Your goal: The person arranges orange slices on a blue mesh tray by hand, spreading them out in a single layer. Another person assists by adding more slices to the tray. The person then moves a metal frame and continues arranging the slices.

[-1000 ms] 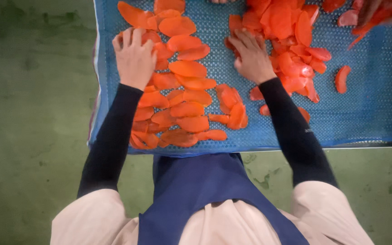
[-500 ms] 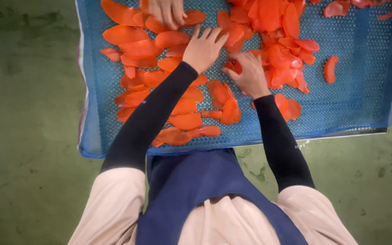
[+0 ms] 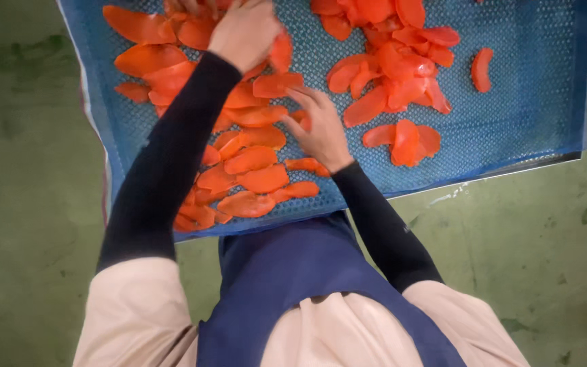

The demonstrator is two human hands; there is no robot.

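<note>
On blue mesh tray [image 3: 524, 115], left hand [image 3: 247, 30] pinching orange slice [image 3: 280, 53], right hand [image 3: 317, 129] flat on slices, grip open

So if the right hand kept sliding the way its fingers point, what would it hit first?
The right hand points up and to the left across the blue mesh tray. First in that line is the flat orange slice just past its fingertips, probably already touching, though depth is hard to judge.
</note>
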